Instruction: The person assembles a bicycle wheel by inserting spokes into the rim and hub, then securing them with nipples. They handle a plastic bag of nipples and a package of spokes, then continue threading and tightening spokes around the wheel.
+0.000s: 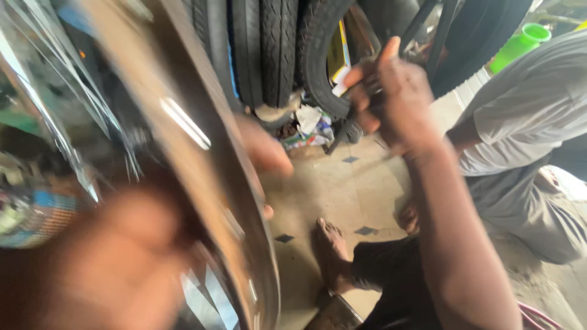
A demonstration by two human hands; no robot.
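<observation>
My left hand (263,153) grips the shiny wheel rim (202,159) close at the frame's left, fingers wrapped over its edge. My right hand (391,98) pinches a small tool (340,82), raised before the tyres (275,49).

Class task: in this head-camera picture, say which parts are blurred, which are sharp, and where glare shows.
Head view: left hand and shiny wheel rim are heavily blurred, with a glare streak on the rim; right hand slightly soft; tyres and tiled floor fairly sharp.

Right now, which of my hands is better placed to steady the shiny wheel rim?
Probably your left hand: it lies blurred against the shiny wheel rim, fingertips showing past its edge. Your right hand is raised away from it, near the tyres, pinching something small.
</observation>
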